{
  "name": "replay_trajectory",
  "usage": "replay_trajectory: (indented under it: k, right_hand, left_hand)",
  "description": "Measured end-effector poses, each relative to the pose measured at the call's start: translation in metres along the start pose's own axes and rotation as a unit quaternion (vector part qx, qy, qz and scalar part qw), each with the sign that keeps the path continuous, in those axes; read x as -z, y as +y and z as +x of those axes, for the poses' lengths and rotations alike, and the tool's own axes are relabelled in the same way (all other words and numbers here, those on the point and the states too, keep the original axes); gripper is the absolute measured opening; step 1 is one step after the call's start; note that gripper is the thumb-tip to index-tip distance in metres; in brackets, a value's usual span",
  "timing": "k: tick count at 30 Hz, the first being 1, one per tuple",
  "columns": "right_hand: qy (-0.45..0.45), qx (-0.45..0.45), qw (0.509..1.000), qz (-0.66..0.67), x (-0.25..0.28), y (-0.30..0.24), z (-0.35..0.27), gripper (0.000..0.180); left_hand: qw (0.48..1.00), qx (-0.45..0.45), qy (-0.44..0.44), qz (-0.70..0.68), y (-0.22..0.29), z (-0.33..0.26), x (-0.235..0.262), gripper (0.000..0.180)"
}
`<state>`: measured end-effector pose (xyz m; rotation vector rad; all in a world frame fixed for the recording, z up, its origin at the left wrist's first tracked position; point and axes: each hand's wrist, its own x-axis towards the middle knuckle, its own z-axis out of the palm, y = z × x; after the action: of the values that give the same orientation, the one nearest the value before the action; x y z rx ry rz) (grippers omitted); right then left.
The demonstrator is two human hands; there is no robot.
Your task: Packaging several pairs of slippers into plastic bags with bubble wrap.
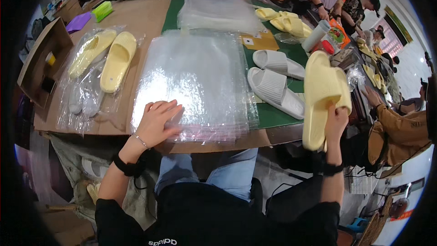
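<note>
Far left on the table (141, 18): open cardboard box (43, 61), then a pair of yellow slippers (107, 57) already sealed in a clear bag, lying flat on the brown cardboard sheet. Next over, left hand (157, 123) pressed palm-down on the near corner of the stack of clear plastic bags (195, 77), fingers (166, 108) spread and flat on the top bag, not gripping anything, just resting on it. Stack sits square in the middle, hanging slightly over the table's front edge. Right of that, two white slippers (275, 84) side by side on the green mat, soles down, just beside the stack. Then right hand (336, 120) off the table's right edge, clenched round the heel end of a yellow slipper pair (321, 95), held upright with toes pointing up; thumb at the front, other fingers wrapped behind and mostly hidden. More yellow slippers (284, 20) further back, other people working along the right side.
</note>
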<state>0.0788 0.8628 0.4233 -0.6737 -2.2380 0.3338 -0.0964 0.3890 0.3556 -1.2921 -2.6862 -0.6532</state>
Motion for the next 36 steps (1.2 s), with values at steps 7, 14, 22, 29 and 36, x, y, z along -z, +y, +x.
replay_trajectory:
  k: [7, 14, 22, 29, 36]
  right_hand:
    - [-0.111, -0.042, 0.963, 0.243, 0.017, -0.072, -0.114, 0.009]
    - [-0.201, -0.011, 0.962, 0.183, 0.046, -0.057, -0.134, 0.025]
    - [-0.225, 0.006, 0.959, 0.174, 0.05, -0.07, -0.142, 0.023]
    - [-0.302, 0.045, 0.931, 0.202, 0.056, -0.093, -0.145, 0.025]
    - [-0.337, 0.185, 0.899, 0.209, 0.033, -0.119, -0.142, 0.028]
  left_hand:
    - [0.998, -0.047, -0.039, 0.027, 0.009, 0.004, 0.008, 0.052]
    - [0.992, -0.079, -0.078, 0.058, 0.013, 0.017, 0.01, 0.051]
    - [0.994, -0.066, -0.087, -0.001, 0.013, 0.024, 0.006, 0.035]
    - [0.96, 0.122, -0.155, -0.197, 0.021, 0.041, 0.019, 0.036]
    - [0.962, 0.077, -0.091, -0.244, 0.022, 0.04, 0.01, 0.037]
